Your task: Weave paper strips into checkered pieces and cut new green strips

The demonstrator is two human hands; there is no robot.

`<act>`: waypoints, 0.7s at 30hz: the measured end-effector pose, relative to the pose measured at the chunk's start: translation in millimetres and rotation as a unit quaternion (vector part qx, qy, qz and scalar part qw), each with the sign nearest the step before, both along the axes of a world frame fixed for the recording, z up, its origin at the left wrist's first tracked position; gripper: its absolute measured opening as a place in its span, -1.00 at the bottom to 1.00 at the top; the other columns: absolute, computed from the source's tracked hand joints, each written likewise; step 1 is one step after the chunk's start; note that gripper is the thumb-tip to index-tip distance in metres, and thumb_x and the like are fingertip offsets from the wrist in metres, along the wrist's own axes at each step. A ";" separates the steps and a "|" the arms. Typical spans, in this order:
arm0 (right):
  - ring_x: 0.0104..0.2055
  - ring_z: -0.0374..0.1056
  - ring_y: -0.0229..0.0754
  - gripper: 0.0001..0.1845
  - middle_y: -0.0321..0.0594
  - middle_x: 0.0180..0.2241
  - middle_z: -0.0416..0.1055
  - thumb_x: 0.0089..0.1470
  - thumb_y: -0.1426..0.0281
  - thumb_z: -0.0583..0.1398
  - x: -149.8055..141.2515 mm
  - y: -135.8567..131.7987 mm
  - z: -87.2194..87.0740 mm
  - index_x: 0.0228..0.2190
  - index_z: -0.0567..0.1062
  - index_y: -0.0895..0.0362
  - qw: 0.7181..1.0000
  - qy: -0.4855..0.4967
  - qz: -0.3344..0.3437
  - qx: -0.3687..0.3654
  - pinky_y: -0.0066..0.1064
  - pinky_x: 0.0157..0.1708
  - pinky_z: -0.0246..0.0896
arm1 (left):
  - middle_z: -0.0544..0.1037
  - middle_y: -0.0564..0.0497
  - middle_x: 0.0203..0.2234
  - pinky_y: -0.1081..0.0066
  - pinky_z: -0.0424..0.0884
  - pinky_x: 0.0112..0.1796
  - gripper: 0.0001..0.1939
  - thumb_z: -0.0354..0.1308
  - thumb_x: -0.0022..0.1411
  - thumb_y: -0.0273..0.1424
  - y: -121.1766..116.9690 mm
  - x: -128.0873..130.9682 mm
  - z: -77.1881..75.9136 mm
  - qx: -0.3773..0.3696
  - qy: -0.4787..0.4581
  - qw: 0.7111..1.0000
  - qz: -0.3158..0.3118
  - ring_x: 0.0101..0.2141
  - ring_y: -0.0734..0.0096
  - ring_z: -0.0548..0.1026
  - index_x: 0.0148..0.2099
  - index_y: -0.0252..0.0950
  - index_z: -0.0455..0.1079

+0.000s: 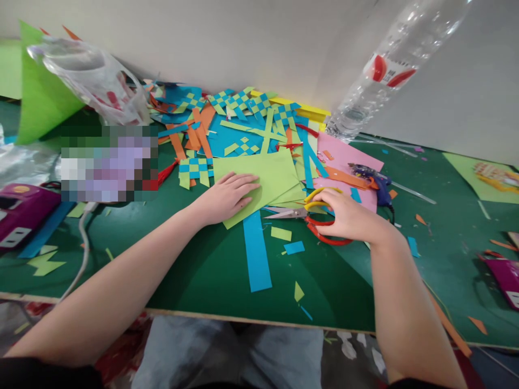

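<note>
My left hand (233, 195) lies flat with fingers stretched over a sheet of light green paper (271, 175). In my right hand (346, 216) is a pair of scissors (298, 213) with one yellow and one red handle loop. Their blades are slightly parted and point left, just below the sheet's lower right edge. A blue paper strip (258, 254) sticks out from under the green sheet toward me. Woven blue and green paper pieces (239, 100) and loose strips are heaped behind the sheet.
A plastic bottle (389, 75) leans at the back right, near pink paper (344, 151) and a blue glue gun (381, 186). To the left stand a bag-lined container (93, 81), a blurred-out object with a white cable (83, 232), and a purple box (26, 213). Paper scraps dot the green table (182, 286).
</note>
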State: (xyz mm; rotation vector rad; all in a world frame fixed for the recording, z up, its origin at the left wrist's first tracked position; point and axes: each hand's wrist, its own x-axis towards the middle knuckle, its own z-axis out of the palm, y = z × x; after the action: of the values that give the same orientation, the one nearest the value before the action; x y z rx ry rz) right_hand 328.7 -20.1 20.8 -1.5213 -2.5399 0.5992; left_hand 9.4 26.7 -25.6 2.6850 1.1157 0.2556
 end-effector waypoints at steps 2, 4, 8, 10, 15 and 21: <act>0.16 0.25 0.10 -0.55 -0.15 0.03 0.41 -0.10 0.29 0.26 -0.1 0.3 -1.1 -0.10 0.42 0.03 1.000 -0.004 -0.001 -0.004 -0.02 0.08 0.25 | 0.20 -0.02 0.32 0.07 -0.08 0.31 -0.54 -0.19 0.46 -0.29 -0.1 0.2 0.3 0.001 0.001 1.000 0.001 0.30 0.27 0.13 0.31 -0.22 0.18; 0.15 0.27 0.09 -0.55 -0.15 0.03 0.41 -0.10 0.29 0.26 -0.6 0.4 -1.2 -0.10 0.42 0.03 1.000 -0.006 0.001 -0.007 -0.01 0.08 0.25 | 0.20 -0.02 0.31 0.07 -0.07 0.31 -0.55 -0.19 0.46 -0.29 0.1 0.2 0.3 0.002 0.003 1.000 0.001 0.30 0.27 0.13 0.31 -0.22 0.18; 0.18 0.24 0.09 -0.56 -0.15 0.05 0.40 -0.09 0.28 0.26 -1.7 -0.1 1.2 -0.11 0.42 0.03 1.000 -0.001 -0.003 0.000 -0.02 0.10 0.24 | 0.20 -0.04 0.31 0.08 -0.07 0.31 -0.54 -0.20 0.46 -0.29 0.5 -0.1 0.4 0.004 0.004 1.000 -0.001 0.31 0.27 0.13 0.31 -0.24 0.18; 0.18 0.23 0.10 -0.57 -0.14 0.05 0.40 -0.09 0.27 0.26 -1.7 -0.2 1.9 -0.11 0.43 0.03 1.000 -0.001 -0.007 -0.001 -0.01 0.09 0.25 | 0.20 -0.04 0.32 0.07 -0.07 0.31 -0.54 -0.20 0.46 -0.28 0.5 -0.2 0.6 0.002 0.004 1.000 -0.001 0.31 0.27 0.13 0.31 -0.24 0.18; 0.17 0.24 0.10 -0.56 -0.15 0.04 0.41 -0.09 0.29 0.26 -0.1 0.9 0.2 -0.11 0.43 0.03 1.000 -0.009 -0.006 -0.003 -0.02 0.07 0.28 | 0.19 -0.03 0.32 0.08 -0.07 0.31 -0.54 -0.19 0.46 -0.29 0.0 -0.1 0.8 -0.001 0.002 1.000 0.001 0.31 0.27 0.13 0.32 -0.23 0.17; 0.17 0.25 0.09 -0.57 -0.16 0.03 0.42 -0.09 0.29 0.25 -1.3 0.5 0.0 -0.10 0.45 0.02 1.000 -0.006 0.003 0.005 0.00 0.10 0.25 | 0.19 -0.02 0.32 0.08 -0.08 0.31 -0.54 -0.20 0.46 -0.27 1.2 -0.7 -0.9 0.002 0.005 1.000 -0.001 0.31 0.29 0.12 0.32 -0.22 0.17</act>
State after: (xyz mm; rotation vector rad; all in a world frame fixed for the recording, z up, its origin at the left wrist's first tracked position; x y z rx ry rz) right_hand 327.4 -19.6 20.8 -1.5198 -2.5523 0.5804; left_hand 8.7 27.8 -26.4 2.6937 1.1168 0.2451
